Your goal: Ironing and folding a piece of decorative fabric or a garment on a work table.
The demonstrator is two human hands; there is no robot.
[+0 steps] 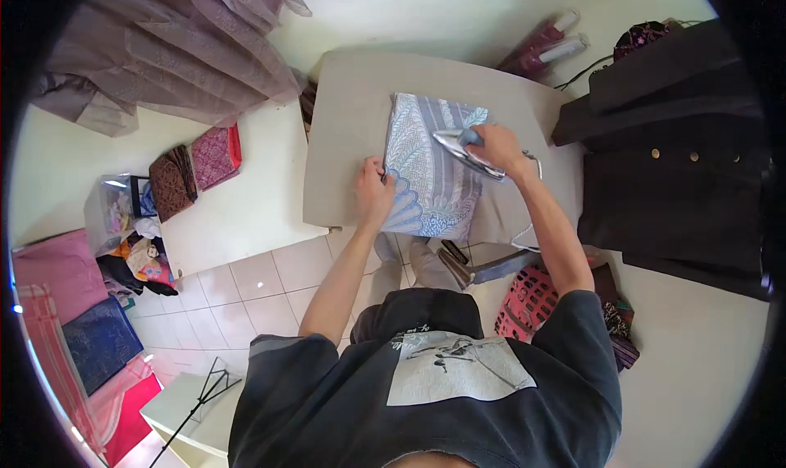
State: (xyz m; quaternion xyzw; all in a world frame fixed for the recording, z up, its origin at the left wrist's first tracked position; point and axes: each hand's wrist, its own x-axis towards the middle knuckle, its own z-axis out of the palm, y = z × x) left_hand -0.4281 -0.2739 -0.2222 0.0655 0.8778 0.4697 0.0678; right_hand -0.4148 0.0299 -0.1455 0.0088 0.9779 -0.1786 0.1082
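A folded cloth (pixel 408 161) in grey, white and blue, with leaf and scallop patterns, lies on the padded grey-beige ironing surface (pixel 353 99). My right hand (pixel 498 148) grips the handle of a clothes iron (pixel 457 147), whose metal body rests over the cloth's right part with its tip pointing left. The iron's pale cord (pixel 525 237) trails along the right side of the surface. At the cloth's left edge is my left hand (pixel 374 191), fingers curled against the fabric; whether it pinches the edge is hard to see.
Left stands a white table (pixel 245 191) with folded brown (pixel 174 182) and magenta (pixel 216 156) cloths. A dark buttoned garment (pixel 669 191) hangs at right. Below it is a pink perforated basket (pixel 528 302). Curtains (pixel 184 44) hang upper left; a black tripod (pixel 199 400) stands lower left.
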